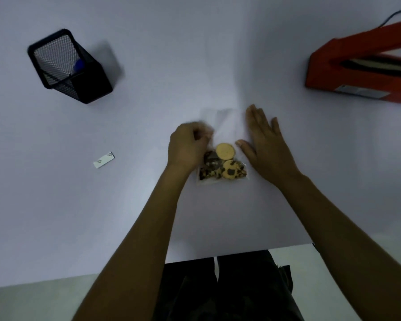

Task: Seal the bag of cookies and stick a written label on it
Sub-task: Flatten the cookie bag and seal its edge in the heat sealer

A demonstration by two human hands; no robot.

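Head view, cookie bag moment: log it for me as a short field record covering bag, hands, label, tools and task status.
bag: clear bag of cookies flat on the white table, top part empty and unsealed
left hand: left hand with fingers curled at the bag's left edge, blurred
right hand: right hand flat and open beside the bag's right edge
label: small white label lying apart, left of the bag
sealer: orange sealer far right
pen holder: black mesh pen holder far left
status: neither sealed nor labelled
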